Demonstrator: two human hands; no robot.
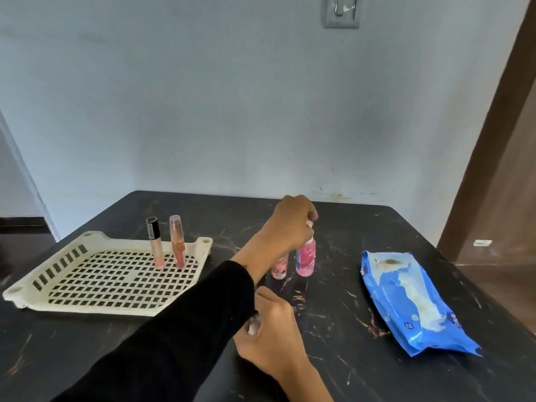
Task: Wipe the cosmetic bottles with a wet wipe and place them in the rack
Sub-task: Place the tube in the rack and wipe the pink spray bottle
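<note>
Head view: left hand [293,224] pinches cap of pink spray bottle [305,260] standing mid-table; right hand [268,320] curled around crumpled wet wipe [253,326]. Lift straight, avoid toppling small pink bottle [280,266] beside; rack [95,274] left.

Setting: a plain room in a home | Evidence: pale blue painted wall [203,97] with scuffs near the tabletop; wall switch plate [341,11] high up; brown wooden door [499,169] at right; black marble-patterned table [348,329] pushed against the wall, carrying cosmetics, a cream plastic rack [43,288] and a blue wet-wipe pack [406,303].
</note>
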